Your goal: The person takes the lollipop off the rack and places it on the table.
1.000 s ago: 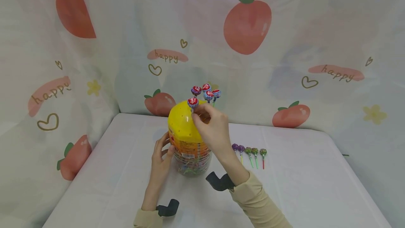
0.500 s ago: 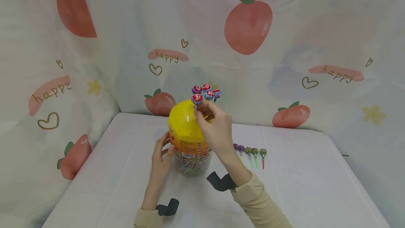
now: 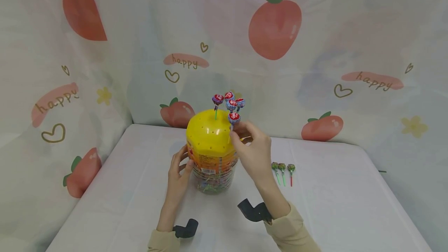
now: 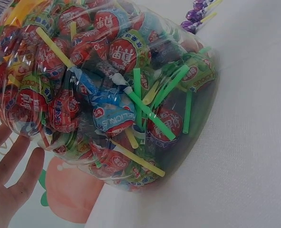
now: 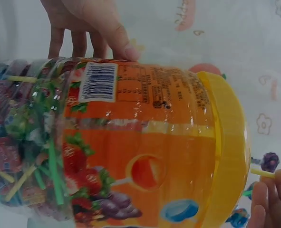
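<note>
"Happy" on backdrop [image 3: 224, 49]; "LICIOUS" on blue wrapper [image 4: 114, 114]; barcode [image 5: 98, 82] on orange label [image 5: 178, 161].

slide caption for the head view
Left hand on the candy jar, right hand pinching a lollipop at its yellow lid.

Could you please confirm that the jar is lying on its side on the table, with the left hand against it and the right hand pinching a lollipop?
Not quite: the jar is not on its side; the head view shows it standing upright on the table, with the left hand against it and the right hand pinching a lollipop.
</note>
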Available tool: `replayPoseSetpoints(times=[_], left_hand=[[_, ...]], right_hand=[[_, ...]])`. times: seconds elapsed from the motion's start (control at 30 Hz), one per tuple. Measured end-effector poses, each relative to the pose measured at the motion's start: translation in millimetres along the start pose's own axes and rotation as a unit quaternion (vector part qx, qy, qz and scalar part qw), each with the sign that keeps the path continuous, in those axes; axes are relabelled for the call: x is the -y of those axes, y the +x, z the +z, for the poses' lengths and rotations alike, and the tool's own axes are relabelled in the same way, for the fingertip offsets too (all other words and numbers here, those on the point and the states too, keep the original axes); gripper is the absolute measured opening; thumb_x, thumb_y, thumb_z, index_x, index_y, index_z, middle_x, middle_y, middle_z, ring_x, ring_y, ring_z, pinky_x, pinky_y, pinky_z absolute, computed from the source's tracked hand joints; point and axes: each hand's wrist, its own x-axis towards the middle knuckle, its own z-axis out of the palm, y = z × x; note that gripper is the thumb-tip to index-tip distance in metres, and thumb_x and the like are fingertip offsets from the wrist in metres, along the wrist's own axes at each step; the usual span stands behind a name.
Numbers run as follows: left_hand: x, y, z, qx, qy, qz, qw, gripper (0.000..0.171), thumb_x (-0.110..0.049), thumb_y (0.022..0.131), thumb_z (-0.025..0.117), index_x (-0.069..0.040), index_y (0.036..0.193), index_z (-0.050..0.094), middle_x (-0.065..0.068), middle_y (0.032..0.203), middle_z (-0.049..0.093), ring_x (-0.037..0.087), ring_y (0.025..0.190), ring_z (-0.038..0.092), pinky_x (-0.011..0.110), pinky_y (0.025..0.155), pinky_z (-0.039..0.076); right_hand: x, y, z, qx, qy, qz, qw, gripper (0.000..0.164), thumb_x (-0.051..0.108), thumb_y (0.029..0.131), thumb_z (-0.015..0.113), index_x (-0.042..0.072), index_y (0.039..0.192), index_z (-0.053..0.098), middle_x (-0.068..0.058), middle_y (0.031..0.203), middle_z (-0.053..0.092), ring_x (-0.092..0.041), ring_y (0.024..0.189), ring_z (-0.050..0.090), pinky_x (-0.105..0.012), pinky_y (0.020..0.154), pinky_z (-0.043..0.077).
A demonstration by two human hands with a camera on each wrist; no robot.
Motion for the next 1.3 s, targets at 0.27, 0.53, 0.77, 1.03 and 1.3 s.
replayPoseSetpoints(times=[0.27, 0.53, 0.77, 1.03, 1.3], left_hand=[[-0.8, 0.1, 0.7, 0.0, -0.003, -0.005, 1.0, 0.052, -0.016, 0.096, 0.057, -0.024, 0.145, 0.042, 0.003, 0.137, 0.05, 0.019, 0.128, 0.047, 0.045, 0.099, 0.045], [-0.8, 0.1, 0.6, 0.003, -0.005, -0.007, 1.0, 0.054, -0.014, 0.096, 0.057, -0.026, 0.145, 0.041, 0.002, 0.138, 0.049, 0.019, 0.129, 0.046, 0.045, 0.1, 0.044], [-0.8, -0.4, 0.9, 0.003, -0.005, -0.013, 0.9999, 0.053, -0.015, 0.096, 0.057, -0.025, 0.145, 0.041, 0.002, 0.138, 0.049, 0.019, 0.129, 0.046, 0.046, 0.1, 0.044], [-3.8, -0.6, 1.2, 0.002, -0.005, -0.016, 0.9999, 0.052, -0.018, 0.096, 0.057, -0.024, 0.145, 0.041, 0.003, 0.138, 0.049, 0.02, 0.13, 0.046, 0.046, 0.1, 0.043], [-2.9, -1.2, 1.3, 0.0, -0.004, -0.019, 0.9998, 0.052, -0.018, 0.096, 0.057, -0.024, 0.145, 0.041, 0.003, 0.138, 0.049, 0.019, 0.129, 0.045, 0.046, 0.1, 0.043]], right_hand=[[-18, -14, -11, -0.025, -0.02, 0.024, 0.999, 0.009, 0.005, 0.085, 0.069, 0.003, 0.095, 0.069, -0.009, 0.088, 0.07, -0.014, 0.08, 0.06, -0.016, 0.069, 0.048], [-39, -28, -16, -0.048, -0.048, 0.042, 0.997, 0.008, 0.002, 0.083, 0.068, 0.002, 0.091, 0.069, -0.009, 0.083, 0.07, -0.005, 0.073, 0.058, -0.015, 0.065, 0.048], [-62, -42, -21, -0.05, -0.08, 0.098, 0.991, 0.005, 0.003, 0.083, 0.069, 0.003, 0.088, 0.069, -0.009, 0.081, 0.071, -0.007, 0.071, 0.058, -0.016, 0.067, 0.048], [-89, -57, -25, -0.035, -0.113, 0.15, 0.982, 0.006, 0.001, 0.082, 0.067, 0.002, 0.087, 0.069, -0.011, 0.079, 0.07, -0.01, 0.072, 0.059, -0.016, 0.065, 0.047], [-116, -71, -26, 0.011, -0.137, 0.218, 0.966, 0.006, 0.007, 0.082, 0.068, 0.002, 0.087, 0.069, -0.01, 0.08, 0.07, -0.012, 0.071, 0.059, -0.02, 0.061, 0.045]])
